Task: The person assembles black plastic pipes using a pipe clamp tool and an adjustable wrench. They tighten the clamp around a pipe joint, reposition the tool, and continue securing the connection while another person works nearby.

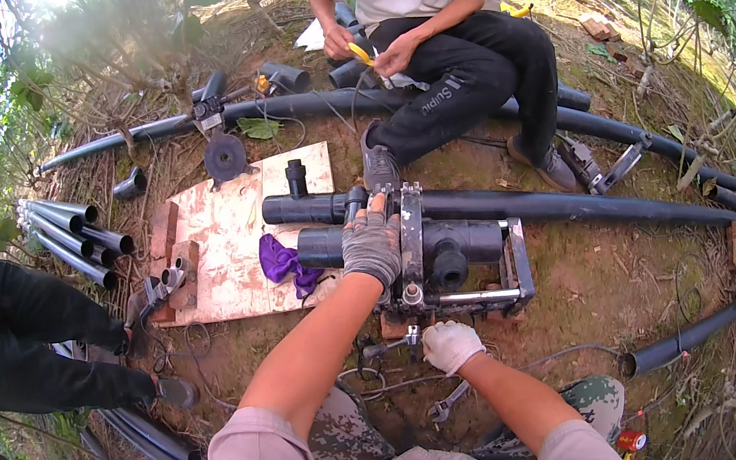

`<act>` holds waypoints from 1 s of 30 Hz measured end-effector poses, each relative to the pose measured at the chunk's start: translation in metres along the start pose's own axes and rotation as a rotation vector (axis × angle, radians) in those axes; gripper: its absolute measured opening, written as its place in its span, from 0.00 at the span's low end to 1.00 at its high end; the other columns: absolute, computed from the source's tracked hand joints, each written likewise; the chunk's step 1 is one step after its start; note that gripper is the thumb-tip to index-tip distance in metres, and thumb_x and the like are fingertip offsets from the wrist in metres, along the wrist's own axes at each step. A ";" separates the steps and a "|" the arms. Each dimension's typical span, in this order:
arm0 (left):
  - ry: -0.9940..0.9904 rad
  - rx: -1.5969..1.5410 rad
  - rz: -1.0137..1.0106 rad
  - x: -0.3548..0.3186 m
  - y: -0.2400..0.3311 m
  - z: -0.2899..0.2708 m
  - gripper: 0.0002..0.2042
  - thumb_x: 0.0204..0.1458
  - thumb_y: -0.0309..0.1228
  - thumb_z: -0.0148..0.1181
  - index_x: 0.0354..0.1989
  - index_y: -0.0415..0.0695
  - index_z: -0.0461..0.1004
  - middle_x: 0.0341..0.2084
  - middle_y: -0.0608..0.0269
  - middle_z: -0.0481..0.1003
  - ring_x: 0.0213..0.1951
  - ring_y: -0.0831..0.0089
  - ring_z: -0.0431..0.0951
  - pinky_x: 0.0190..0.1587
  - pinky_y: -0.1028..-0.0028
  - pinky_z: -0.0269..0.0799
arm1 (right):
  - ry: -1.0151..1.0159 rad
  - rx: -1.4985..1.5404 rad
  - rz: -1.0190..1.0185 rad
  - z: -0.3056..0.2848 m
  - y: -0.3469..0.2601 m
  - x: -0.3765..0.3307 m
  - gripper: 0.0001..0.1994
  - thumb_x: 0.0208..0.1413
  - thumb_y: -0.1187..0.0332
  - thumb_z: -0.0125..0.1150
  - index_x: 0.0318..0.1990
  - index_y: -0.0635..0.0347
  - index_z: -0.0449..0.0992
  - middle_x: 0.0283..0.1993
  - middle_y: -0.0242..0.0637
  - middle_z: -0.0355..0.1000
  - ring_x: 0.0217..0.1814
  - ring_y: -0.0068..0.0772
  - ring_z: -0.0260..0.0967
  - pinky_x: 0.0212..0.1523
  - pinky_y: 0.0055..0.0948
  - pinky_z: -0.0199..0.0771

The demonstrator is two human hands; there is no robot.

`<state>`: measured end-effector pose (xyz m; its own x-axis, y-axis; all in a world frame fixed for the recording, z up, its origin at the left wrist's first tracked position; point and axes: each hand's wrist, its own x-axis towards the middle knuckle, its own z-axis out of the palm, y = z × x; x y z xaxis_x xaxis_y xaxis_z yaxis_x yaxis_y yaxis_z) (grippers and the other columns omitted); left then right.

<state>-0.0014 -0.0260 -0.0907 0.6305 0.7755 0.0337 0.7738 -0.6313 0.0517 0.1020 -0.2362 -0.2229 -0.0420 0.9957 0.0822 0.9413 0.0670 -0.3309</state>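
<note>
My left hand (372, 246), in a worn grey glove with bare fingertips, lies with fingers stretched over the metal clamp (411, 243) of a pipe-joining frame. Clamped in this frame is a thick black pipe (474, 240) with a short side branch (450, 267). A black tee fitting (307, 207) lies just beyond, in line with a long black pipe (554, 202). My right hand (452, 346), in a white glove, is closed at the near side of the frame, right beside a chrome-headed tool (413, 335); what its fingers hold is hidden. An adjustable wrench (449, 402) lies on the soil nearby.
A seated person (425, 40) across from me holds a yellow-handled tool (360, 53). Another person's dark-trousered legs (40, 327) are at left. A plywood board (219, 252) bears a purple cloth (282, 260). Cut pipes (69, 232), bricks (164, 232), cables and a can (630, 441) lie around.
</note>
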 end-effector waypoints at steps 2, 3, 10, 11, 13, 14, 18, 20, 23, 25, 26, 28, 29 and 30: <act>0.115 -0.189 -0.038 -0.002 -0.006 0.009 0.33 0.57 0.38 0.61 0.72 0.49 0.60 0.76 0.53 0.51 0.69 0.49 0.64 0.69 0.52 0.62 | -0.018 -0.017 0.004 -0.001 0.000 0.002 0.06 0.47 0.62 0.66 0.27 0.51 0.77 0.32 0.41 0.78 0.37 0.48 0.78 0.39 0.48 0.80; 0.169 -0.288 -0.059 -0.005 -0.007 0.012 0.38 0.55 0.38 0.64 0.74 0.49 0.56 0.76 0.51 0.50 0.68 0.49 0.66 0.68 0.53 0.64 | -0.024 -0.014 0.011 0.000 0.001 0.000 0.06 0.46 0.62 0.66 0.27 0.51 0.77 0.32 0.41 0.77 0.36 0.48 0.78 0.38 0.48 0.80; -0.002 -0.329 -0.408 -0.008 0.009 -0.006 0.37 0.59 0.32 0.55 0.78 0.50 0.48 0.61 0.51 0.70 0.62 0.53 0.73 0.60 0.53 0.72 | -0.132 -0.023 0.097 -0.003 -0.005 0.004 0.11 0.52 0.59 0.65 0.33 0.56 0.78 0.36 0.46 0.78 0.41 0.52 0.79 0.43 0.49 0.80; -0.010 -0.261 -0.407 -0.010 0.007 -0.006 0.37 0.61 0.33 0.54 0.78 0.50 0.48 0.60 0.51 0.71 0.61 0.54 0.74 0.59 0.54 0.72 | -0.196 -0.028 0.112 -0.005 -0.009 0.007 0.11 0.54 0.58 0.64 0.35 0.57 0.78 0.39 0.46 0.79 0.44 0.52 0.79 0.46 0.50 0.80; 0.004 -0.259 -0.384 -0.009 0.008 -0.005 0.44 0.55 0.40 0.64 0.78 0.45 0.46 0.59 0.44 0.71 0.59 0.50 0.75 0.59 0.53 0.72 | -0.174 -0.038 0.132 -0.003 -0.010 0.006 0.12 0.53 0.58 0.65 0.34 0.57 0.78 0.38 0.46 0.79 0.43 0.52 0.79 0.45 0.49 0.80; 0.012 -0.240 -0.365 -0.004 0.010 -0.006 0.44 0.55 0.40 0.63 0.77 0.43 0.47 0.57 0.44 0.71 0.58 0.50 0.76 0.58 0.53 0.72 | -0.208 -0.065 0.151 -0.005 -0.009 0.008 0.13 0.54 0.56 0.65 0.36 0.57 0.78 0.40 0.46 0.79 0.45 0.52 0.79 0.47 0.49 0.79; -0.021 -0.230 -0.309 -0.015 0.014 -0.027 0.47 0.52 0.44 0.68 0.76 0.40 0.48 0.54 0.47 0.71 0.56 0.52 0.76 0.54 0.58 0.75 | -0.645 -0.125 0.305 -0.027 -0.024 0.025 0.25 0.59 0.46 0.62 0.53 0.57 0.77 0.52 0.50 0.79 0.57 0.53 0.77 0.59 0.47 0.75; 0.037 -0.184 -0.328 -0.011 0.010 -0.003 0.54 0.44 0.47 0.74 0.76 0.39 0.48 0.52 0.49 0.71 0.53 0.54 0.76 0.53 0.60 0.75 | -0.757 -0.134 0.298 -0.031 -0.033 0.038 0.24 0.58 0.48 0.62 0.53 0.58 0.78 0.54 0.51 0.79 0.58 0.51 0.76 0.58 0.46 0.75; 0.028 -0.223 -0.308 -0.005 0.011 -0.009 0.54 0.43 0.45 0.75 0.76 0.39 0.48 0.52 0.50 0.71 0.55 0.55 0.75 0.54 0.61 0.74 | -0.724 -0.122 0.284 -0.031 -0.025 0.038 0.22 0.58 0.52 0.63 0.51 0.59 0.80 0.53 0.52 0.79 0.56 0.53 0.77 0.57 0.47 0.76; -0.004 -0.267 -0.302 -0.014 0.012 -0.020 0.56 0.42 0.44 0.76 0.76 0.39 0.47 0.53 0.49 0.71 0.55 0.55 0.75 0.55 0.61 0.74 | -0.752 -0.141 0.311 -0.029 -0.026 0.036 0.20 0.58 0.55 0.62 0.50 0.59 0.80 0.51 0.52 0.79 0.56 0.54 0.77 0.57 0.48 0.75; -0.026 -0.297 -0.308 -0.020 0.010 -0.028 0.56 0.41 0.44 0.77 0.76 0.40 0.46 0.54 0.48 0.70 0.55 0.54 0.75 0.56 0.61 0.73 | -0.732 -0.146 0.290 -0.026 -0.027 0.033 0.20 0.57 0.55 0.62 0.50 0.60 0.80 0.51 0.53 0.79 0.55 0.54 0.77 0.57 0.49 0.75; 0.027 -0.315 -0.322 -0.015 0.008 -0.024 0.56 0.40 0.43 0.77 0.76 0.40 0.47 0.55 0.49 0.70 0.56 0.54 0.75 0.56 0.60 0.73 | -0.674 -0.144 0.258 -0.027 -0.028 0.034 0.20 0.57 0.55 0.63 0.48 0.60 0.80 0.49 0.55 0.79 0.54 0.57 0.77 0.56 0.50 0.75; 0.030 -0.315 -0.318 -0.017 0.008 -0.024 0.55 0.41 0.43 0.76 0.76 0.40 0.47 0.55 0.49 0.70 0.55 0.54 0.75 0.55 0.60 0.73 | -0.652 -0.147 0.275 -0.028 -0.031 0.037 0.19 0.57 0.55 0.63 0.48 0.61 0.80 0.49 0.56 0.79 0.54 0.57 0.77 0.56 0.51 0.75; 0.084 -0.329 -0.363 -0.019 0.010 -0.018 0.54 0.42 0.42 0.75 0.76 0.41 0.48 0.55 0.49 0.70 0.54 0.55 0.75 0.54 0.61 0.73 | -0.655 -0.151 0.287 -0.026 -0.034 0.037 0.19 0.56 0.55 0.63 0.47 0.61 0.80 0.48 0.56 0.79 0.54 0.58 0.77 0.56 0.51 0.75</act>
<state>-0.0071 -0.0471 -0.0728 0.3061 0.9513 0.0350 0.8737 -0.2954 0.3866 0.0771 -0.2037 -0.1842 0.0661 0.8099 -0.5828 0.9793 -0.1646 -0.1176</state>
